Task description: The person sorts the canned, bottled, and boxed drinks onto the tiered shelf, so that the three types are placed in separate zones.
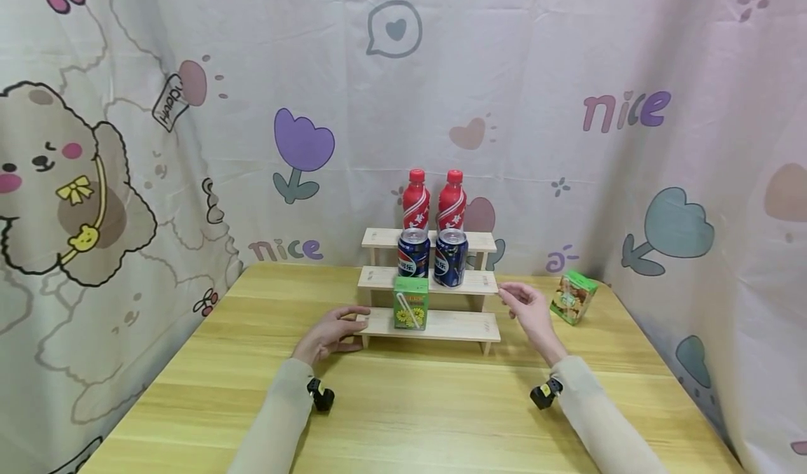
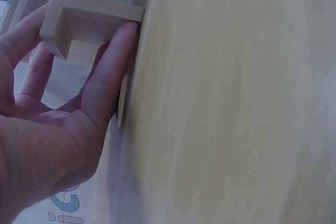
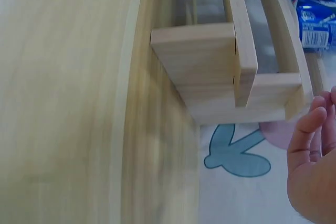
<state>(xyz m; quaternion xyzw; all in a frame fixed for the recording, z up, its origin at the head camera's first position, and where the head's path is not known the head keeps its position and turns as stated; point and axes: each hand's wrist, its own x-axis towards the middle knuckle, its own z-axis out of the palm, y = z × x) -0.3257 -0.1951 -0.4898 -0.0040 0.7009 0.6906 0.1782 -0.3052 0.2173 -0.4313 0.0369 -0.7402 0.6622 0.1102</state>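
Observation:
A three-tier wooden display stand (image 1: 460, 325) stands on the table. My left hand (image 1: 330, 332) holds the left end of its lowest tier; in the left wrist view the thumb lies against the leg and other fingers reach over the board (image 2: 102, 6). Beside the right end of the middle tier is my right hand (image 1: 528, 311), fingers loosely bent and the fingertips at the board's edge; contact is hard to tell. Two red bottles (image 1: 416, 201) stand on the top tier, two blue Pepsi cans (image 1: 450, 258) on the middle one, and a green drink carton (image 1: 410, 304) on the lowest.
Another green-and-brown drink carton (image 1: 574, 297) stands tilted-looking on the table, right of my right hand. A printed cloth (image 1: 391, 110) hangs behind and along both sides of the wooden table (image 1: 429, 418).

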